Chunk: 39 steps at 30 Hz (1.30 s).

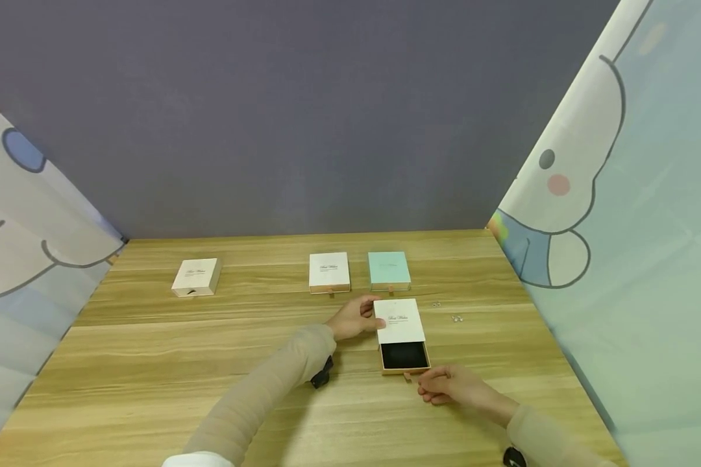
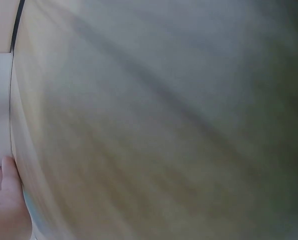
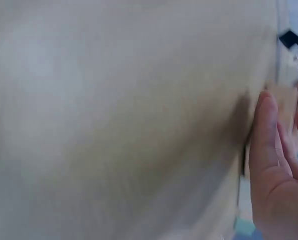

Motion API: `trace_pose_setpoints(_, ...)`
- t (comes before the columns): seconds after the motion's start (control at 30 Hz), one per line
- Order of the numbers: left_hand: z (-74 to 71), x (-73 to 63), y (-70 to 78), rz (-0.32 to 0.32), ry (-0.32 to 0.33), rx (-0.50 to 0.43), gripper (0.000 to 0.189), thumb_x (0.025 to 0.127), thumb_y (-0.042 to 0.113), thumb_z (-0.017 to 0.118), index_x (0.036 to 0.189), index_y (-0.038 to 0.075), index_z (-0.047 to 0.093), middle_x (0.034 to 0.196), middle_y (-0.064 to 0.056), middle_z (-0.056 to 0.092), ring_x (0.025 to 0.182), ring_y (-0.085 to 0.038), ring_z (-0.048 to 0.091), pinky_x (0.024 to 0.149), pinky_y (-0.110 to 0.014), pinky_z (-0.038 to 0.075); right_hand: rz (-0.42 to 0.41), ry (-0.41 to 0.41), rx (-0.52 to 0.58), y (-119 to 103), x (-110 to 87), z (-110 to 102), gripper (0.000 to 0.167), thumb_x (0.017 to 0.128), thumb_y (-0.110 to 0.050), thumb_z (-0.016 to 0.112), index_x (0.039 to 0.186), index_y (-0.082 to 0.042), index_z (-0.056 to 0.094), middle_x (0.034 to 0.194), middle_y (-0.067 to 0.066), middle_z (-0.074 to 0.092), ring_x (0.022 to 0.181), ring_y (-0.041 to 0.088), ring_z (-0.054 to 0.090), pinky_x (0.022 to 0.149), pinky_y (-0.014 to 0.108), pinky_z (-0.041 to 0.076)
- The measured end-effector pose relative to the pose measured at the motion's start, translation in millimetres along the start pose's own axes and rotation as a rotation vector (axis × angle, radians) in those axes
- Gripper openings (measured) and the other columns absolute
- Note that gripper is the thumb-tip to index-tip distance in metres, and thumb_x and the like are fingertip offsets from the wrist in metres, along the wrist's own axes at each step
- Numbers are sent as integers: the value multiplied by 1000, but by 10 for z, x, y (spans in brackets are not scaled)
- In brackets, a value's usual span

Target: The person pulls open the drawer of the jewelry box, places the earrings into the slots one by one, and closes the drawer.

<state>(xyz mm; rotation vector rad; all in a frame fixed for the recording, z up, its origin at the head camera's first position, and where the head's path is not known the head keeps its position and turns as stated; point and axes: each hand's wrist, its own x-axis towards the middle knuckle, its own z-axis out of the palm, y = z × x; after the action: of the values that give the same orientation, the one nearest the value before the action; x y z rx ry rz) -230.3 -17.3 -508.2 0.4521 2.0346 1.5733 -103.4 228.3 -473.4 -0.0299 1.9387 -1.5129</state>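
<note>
The left hand [image 1: 353, 319] is gripping a white drawer-style gift box [image 1: 400, 329] by its left side, thumb on top; the right hand [image 1: 454, 385] is reaching the ribbon tab [image 1: 407, 377], whether pinching it I cannot tell. The box is lying on the wood-grain table [image 1: 210, 370], showing dark script above a half-out, gold-edged, black-lined drawer [image 1: 405, 356].

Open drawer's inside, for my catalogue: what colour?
The drawer's inside is black, clearest in the head view.
</note>
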Motion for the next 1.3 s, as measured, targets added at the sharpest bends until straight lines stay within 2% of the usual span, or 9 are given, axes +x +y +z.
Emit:
trace_pose_setpoints(0.1, -7, 3, 4, 5, 3, 1, 68, 84, 27, 67, 140, 8, 34, 147, -14, 28, 134, -31, 32, 110, -38, 32, -63, 8, -82, -85, -13, -144, 36, 91, -14, 57, 109, 17, 56, 96, 18, 67, 83, 15, 65, 72, 27, 57)
trace_pose_setpoints(0.27, -17, 34, -5, 13, 0, 0, 69, 83, 27, 68, 140, 8, 35, 147, -13, 30, 134, -30, 33, 110, -38, 32, -145, 94, -207, -205, 5, -334, 35, 88, -12, 60, 106, 18, 57, 96, 24, 66, 83, 20, 66, 71, 29, 57)
trace_pose_setpoints(0.37, -19, 44, -16, 25, -11, -6, 69, 83, 28, 68, 140, 7, 35, 146, -14, 30, 134, -30, 32, 110, -38, 32, -217, 189, -340, -229, 50, -436, 29, 86, -9, 62, 102, 16, 60, 92, 22, 66, 79, 20, 66, 67, 25, 56)
trace_pose_setpoints(0.5, -20, -56, 132, 21, -30, -18, 67, 86, 22, 66, 141, 4, 32, 147, -17, 28, 134, -33, 30, 111, -41, 31, -304, 380, -533, -227, 127, -593, 20, 84, -5, 64, 98, 9, 65, 89, 17, 68, 78, 22, 65, 65, 20, 53)
trace_pose_setpoints(0.67, -21, -161, 271, 17, -42, -17, 65, 87, 18, 63, 141, 0, 30, 147, -20, 26, 134, -36, 29, 111, -42, 30, -261, 521, -571, -251, 209, -788, 21, 87, -5, 60, 103, 8, 64, 96, 20, 67, 86, 31, 64, 71, 30, 55)
trace_pose_setpoints(0.77, -19, -172, 274, 8, -37, -18, 66, 87, 17, 64, 141, 1, 30, 147, -19, 26, 134, -36, 29, 111, -42, 30, -224, 551, -585, -269, 261, -884, 23, 90, -7, 57, 108, 6, 62, 102, 21, 65, 93, 34, 62, 76, 38, 54)
trace_pose_setpoints(0.9, -16, -133, 194, -1, -20, -29, 65, 86, 17, 65, 141, 3, 32, 147, -18, 27, 134, -35, 30, 111, -41, 31, -237, 572, -634, -297, 385, -968, 24, 91, -8, 55, 110, 6, 62, 104, 22, 65, 95, 36, 61, 80, 44, 53)
trace_pose_setpoints(1.07, -12, -14, 11, -4, -15, -21, 66, 85, 22, 67, 141, 9, 34, 148, -14, 28, 134, -31, 31, 110, -37, 33, -293, 574, -735, -331, 574, -993, 22, 88, -5, 57, 105, 8, 64, 97, 22, 67, 85, 33, 64, 73, 42, 54)
trace_pose_setpoints(1.3, 3, 6, -26, 2, -11, -21, 68, 84, 27, 68, 141, 11, 34, 148, -14, 27, 134, -32, 31, 110, -38, 33, -345, 563, -864, -284, 759, -976, 18, 84, -4, 62, 99, 6, 66, 90, 19, 69, 78, 29, 65, 68, 39, 55)
